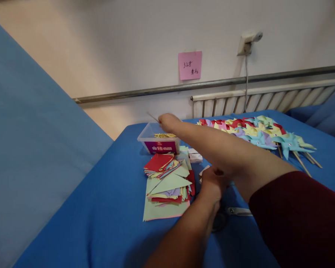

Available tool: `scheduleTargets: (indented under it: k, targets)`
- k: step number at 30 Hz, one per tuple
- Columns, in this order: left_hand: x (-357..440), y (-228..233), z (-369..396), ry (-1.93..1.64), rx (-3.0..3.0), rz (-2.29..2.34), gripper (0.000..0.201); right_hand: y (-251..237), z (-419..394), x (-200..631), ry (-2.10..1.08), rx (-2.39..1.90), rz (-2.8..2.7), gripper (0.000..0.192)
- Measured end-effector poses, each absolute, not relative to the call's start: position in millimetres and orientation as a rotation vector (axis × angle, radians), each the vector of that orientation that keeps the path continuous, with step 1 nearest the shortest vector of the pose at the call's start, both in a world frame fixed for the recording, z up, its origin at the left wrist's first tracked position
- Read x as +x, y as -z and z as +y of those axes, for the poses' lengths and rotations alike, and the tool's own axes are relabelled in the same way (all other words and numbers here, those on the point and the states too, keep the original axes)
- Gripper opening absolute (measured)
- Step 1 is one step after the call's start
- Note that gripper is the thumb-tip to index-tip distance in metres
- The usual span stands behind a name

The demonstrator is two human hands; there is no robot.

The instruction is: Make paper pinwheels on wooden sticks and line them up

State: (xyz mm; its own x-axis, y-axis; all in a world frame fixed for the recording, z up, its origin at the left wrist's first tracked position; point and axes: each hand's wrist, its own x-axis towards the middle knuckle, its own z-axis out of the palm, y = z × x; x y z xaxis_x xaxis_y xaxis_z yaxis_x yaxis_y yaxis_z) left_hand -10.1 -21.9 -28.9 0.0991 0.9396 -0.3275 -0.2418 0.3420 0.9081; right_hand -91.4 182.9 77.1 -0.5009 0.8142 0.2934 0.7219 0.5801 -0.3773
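At frame centre, on the blue table (106, 208): right hand (169, 121), reached across over the clear plastic box (158, 141), pinching a thin wooden stick (153, 117) between closed fingers. Left hand (210, 186), below the crossing forearm, closed loosely; its contents cannot be told. Stack of coloured paper (167, 182) left of it; scissors (234, 212) beneath the wrist. Finished pinwheels (257, 134) at upper right. Risks: the sleeve dragging pinwheels, the forearm tipping the box, the slim stick slipping.

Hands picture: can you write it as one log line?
right hand: over clear box, pinching thin stick | left hand: closed beside paper pile | pinwheels: rowed on blue table
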Motion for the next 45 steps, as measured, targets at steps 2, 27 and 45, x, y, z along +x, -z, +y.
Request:
scheduleTargets:
  k: [2, 27, 45]
  targets:
    - [-12.1, 26.5, -21.5, -1.051, 0.765, 1.130, 0.026, -92.1, 172.6, -74.6, -0.243, -1.219, -2.260, 0.025]
    - [-10.8, -3.3, -0.5, -1.441, 0.825, 1.278, 0.032, 20.7, -17.3, 135.2, -1.244, -0.877, -1.286, 0.030]
    - [-8.7, 8.2, -3.7, -1.444, 0.958, 1.254, 0.030, 31.0, -18.0, 126.7, -1.442, -0.866, -1.353, 0.033]
